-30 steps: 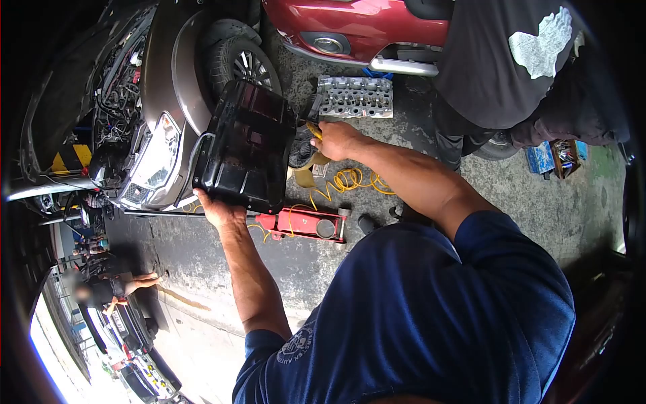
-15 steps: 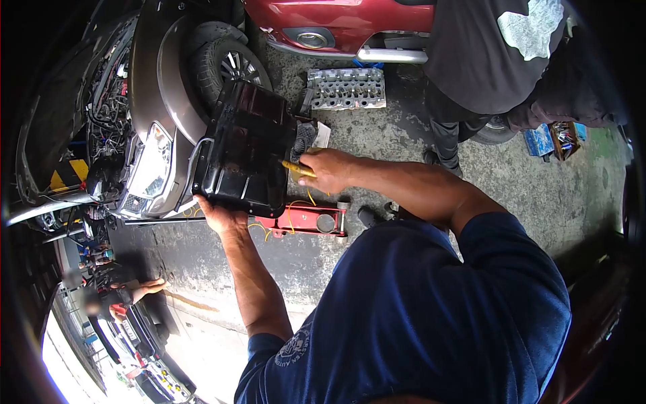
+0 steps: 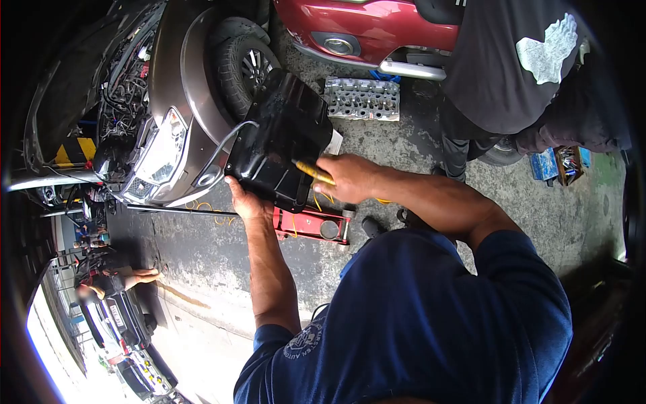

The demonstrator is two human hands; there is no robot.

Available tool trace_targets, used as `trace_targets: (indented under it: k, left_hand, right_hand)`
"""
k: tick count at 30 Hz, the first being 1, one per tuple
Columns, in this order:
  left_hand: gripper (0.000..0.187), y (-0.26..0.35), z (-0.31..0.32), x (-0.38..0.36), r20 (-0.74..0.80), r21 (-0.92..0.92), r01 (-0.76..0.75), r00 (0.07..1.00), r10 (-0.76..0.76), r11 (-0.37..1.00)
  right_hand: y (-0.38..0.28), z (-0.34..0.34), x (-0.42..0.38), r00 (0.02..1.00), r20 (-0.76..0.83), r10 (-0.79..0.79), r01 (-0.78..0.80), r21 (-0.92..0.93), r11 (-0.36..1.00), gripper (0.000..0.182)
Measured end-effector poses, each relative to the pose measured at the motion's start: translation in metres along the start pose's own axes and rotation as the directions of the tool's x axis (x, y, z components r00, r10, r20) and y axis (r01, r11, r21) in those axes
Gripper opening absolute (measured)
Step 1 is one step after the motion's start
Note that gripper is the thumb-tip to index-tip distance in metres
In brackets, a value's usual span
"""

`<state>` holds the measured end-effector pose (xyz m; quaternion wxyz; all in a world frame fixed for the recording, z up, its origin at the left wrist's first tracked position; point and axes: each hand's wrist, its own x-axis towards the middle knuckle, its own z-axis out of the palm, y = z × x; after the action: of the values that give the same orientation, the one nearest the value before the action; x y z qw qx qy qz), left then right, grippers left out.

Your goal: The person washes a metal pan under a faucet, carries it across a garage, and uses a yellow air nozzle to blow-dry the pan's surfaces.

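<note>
A black metal pan (image 3: pixel 279 135) with ribs and a rim of small holes is held up, tilted, in the centre left. My left hand (image 3: pixel 247 201) grips its lower left corner, the thumb on the rim and the other fingers partly hidden beneath. In my right hand (image 3: pixel 346 178) is a yellow-handled tool (image 3: pixel 315 172), fingers wrapped round it. Its dark end lies against or very near the pan's right part; actual contact cannot be made out.
A brown vehicle (image 3: pixel 195 87) with its hood open stands at left. A cylinder head (image 3: pixel 362 99) and red floor jack (image 3: pixel 313 225) are on the floor. At upper right a person in dark clothes (image 3: pixel 501 81) bends beside a red vehicle (image 3: pixel 377 27) and blue toolbox (image 3: pixel 544 166).
The pan has tilted and sits further right in the view, along with both hands. The tool's handle now slants more steeply. The surroundings have shifted right and slightly down near the centre.
</note>
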<state>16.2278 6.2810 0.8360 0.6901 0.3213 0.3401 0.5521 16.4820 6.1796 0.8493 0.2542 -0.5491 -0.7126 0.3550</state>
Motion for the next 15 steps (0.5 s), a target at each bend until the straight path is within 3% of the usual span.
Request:
trace_targets:
  k: [1,2,4,5,8,12,15]
  left_hand:
    - [0.070,-0.001,-0.001,0.000,-0.007,-0.035,0.002,1.000,-0.002,0.999]
    - [0.069,-0.001,-0.003,-0.002,-0.019,-0.014,-0.007,1.000,0.007,1.000]
    - [0.067,-0.001,-0.004,-0.007,-0.042,0.023,-0.025,0.999,0.026,0.999]
    - [0.065,-0.002,0.001,-0.012,-0.064,0.044,-0.068,0.995,0.070,0.997]
    - [0.064,0.002,-0.001,-0.022,-0.039,0.104,-0.118,0.992,0.123,0.988]
    - [0.064,0.003,-0.006,-0.029,-0.063,0.171,-0.137,0.987,0.149,0.976]
    - [0.064,0.005,-0.012,-0.034,-0.046,0.192,-0.139,0.988,0.150,0.971]
  right_hand:
    - [0.000,0.008,-0.003,0.980,-0.021,-0.196,0.195,-0.029,0.980,0.037]
    - [0.006,0.014,0.002,0.980,-0.047,-0.193,0.191,-0.046,0.981,0.039]
    - [0.000,-0.023,0.016,0.991,-0.049,0.124,-0.126,-0.027,0.992,0.042]
    - [0.013,-0.031,0.026,0.976,-0.094,0.196,-0.199,-0.025,0.980,0.044]
    - [0.009,-0.057,0.032,0.978,-0.088,0.187,-0.192,-0.051,0.980,0.048]
    - [-0.036,-0.064,0.018,0.996,0.086,-0.004,0.010,-0.069,0.998,0.048]
    - [-0.021,-0.070,0.037,0.998,-0.008,0.055,-0.055,-0.120,0.991,0.046]
